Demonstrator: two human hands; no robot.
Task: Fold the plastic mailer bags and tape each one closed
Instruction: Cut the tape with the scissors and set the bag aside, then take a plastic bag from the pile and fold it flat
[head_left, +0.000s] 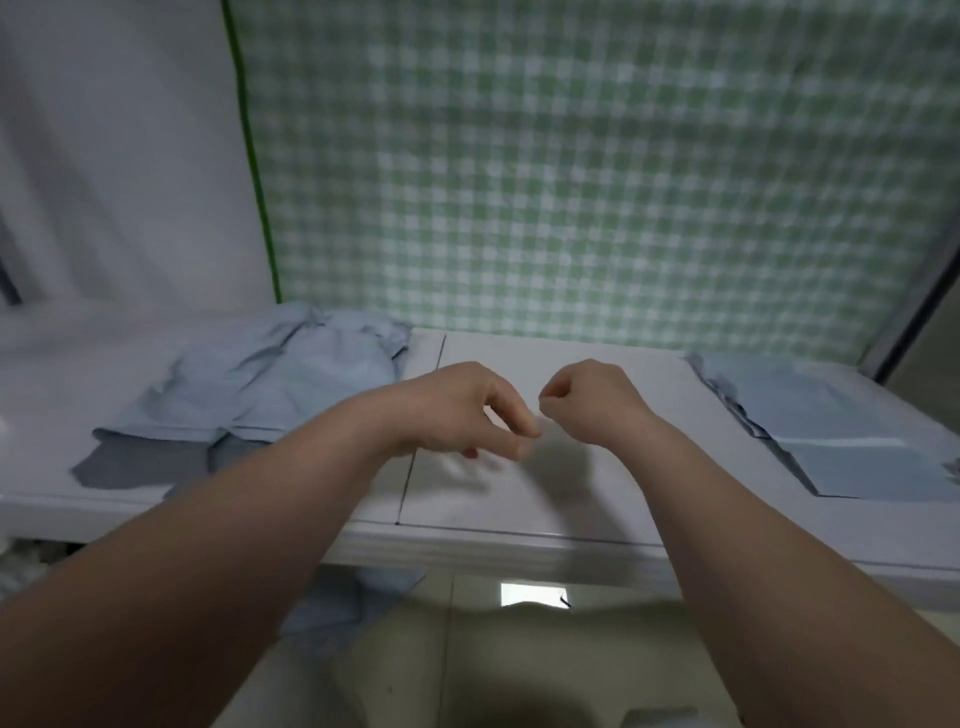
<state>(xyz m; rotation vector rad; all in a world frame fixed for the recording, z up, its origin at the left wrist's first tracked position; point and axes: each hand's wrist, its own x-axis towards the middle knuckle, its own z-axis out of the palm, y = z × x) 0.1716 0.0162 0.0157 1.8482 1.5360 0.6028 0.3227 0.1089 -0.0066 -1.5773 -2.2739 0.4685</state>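
Pale blue plastic mailer bags (249, 384) are heaped mid-left, nearer left hand (457, 410) than right hand (587, 400); both are curled, anything pinched can't be told tbh.

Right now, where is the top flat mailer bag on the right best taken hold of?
Pinch the flat mailer bag at its left edge, probably, coming from the middle of the table with the right hand. It lies flat on a stack, so only edges can be lifted, and that edge is nearest the hand.
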